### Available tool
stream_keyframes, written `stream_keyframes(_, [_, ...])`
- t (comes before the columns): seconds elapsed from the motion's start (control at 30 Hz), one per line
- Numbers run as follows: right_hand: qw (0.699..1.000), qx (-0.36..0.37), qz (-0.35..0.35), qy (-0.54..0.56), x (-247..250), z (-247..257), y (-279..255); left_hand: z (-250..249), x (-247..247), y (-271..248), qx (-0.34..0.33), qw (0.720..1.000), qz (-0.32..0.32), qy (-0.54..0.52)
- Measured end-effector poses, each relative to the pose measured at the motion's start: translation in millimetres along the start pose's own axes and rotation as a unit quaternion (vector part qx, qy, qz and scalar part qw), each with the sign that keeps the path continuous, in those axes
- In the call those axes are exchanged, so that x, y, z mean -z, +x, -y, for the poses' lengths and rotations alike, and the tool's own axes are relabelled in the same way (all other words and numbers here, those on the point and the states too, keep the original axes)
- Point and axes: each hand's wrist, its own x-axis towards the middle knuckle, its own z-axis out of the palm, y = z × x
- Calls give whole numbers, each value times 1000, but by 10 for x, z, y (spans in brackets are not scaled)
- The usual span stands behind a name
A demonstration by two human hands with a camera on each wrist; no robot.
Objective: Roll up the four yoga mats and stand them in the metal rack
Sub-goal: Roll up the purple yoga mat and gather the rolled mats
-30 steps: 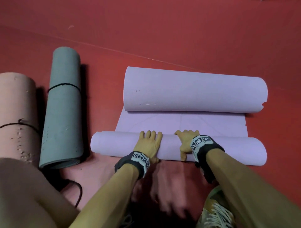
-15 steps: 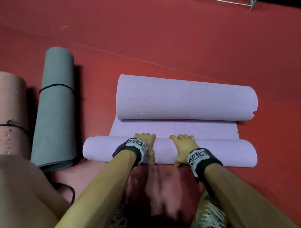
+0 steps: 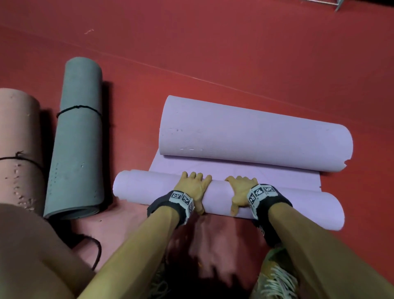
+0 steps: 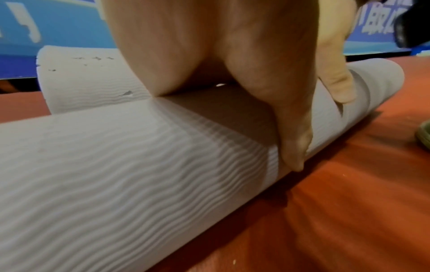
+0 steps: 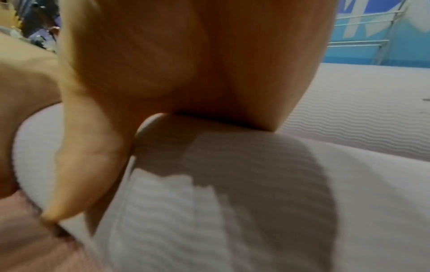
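A lilac yoga mat lies on the red floor. Its near end is a tight roll (image 3: 309,207), its far end a wider loose curl (image 3: 255,138), with a narrow flat strip (image 3: 277,174) between them. My left hand (image 3: 195,187) and right hand (image 3: 241,190) sit side by side on the middle of the near roll. The fingers of both curve over its top and the thumbs run down its near side. The left wrist view shows the left thumb (image 4: 293,147) pressed against the roll (image 4: 116,165) down to the floor. The right thumb (image 5: 88,165) does the same.
A grey rolled mat (image 3: 76,138) and a pink rolled mat (image 3: 17,138), each tied with black cord, lie at the left. A flat pink mat (image 3: 128,224) with a loose black cord (image 3: 97,249) lies under my arms. Part of the metal rack (image 3: 319,2) shows top right.
Both hands shifted their hold and pushed the near roll forward. The flat strip between the roll and the far curl has narrowed.
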Motion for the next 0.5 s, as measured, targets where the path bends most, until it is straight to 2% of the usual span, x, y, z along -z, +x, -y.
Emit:
stream_keyframes(0.2, [989, 39, -139, -37, -263, -7, -164, 78, 256, 158, 16, 995, 76, -56])
stream_keyframes(0.33, [988, 30, -151, -25, -284, -6, -171, 51, 256, 171, 16, 994, 88, -61])
stream_keyframes(0.4, [991, 24, -131, -27, -222, 1, -133, 42, 206, 130, 15, 996, 67, -59])
stream_keyframes(0.5, [995, 24, -98, -28, -80, 14, -56, 49, 67, 26, -3, 999, -23, -24])
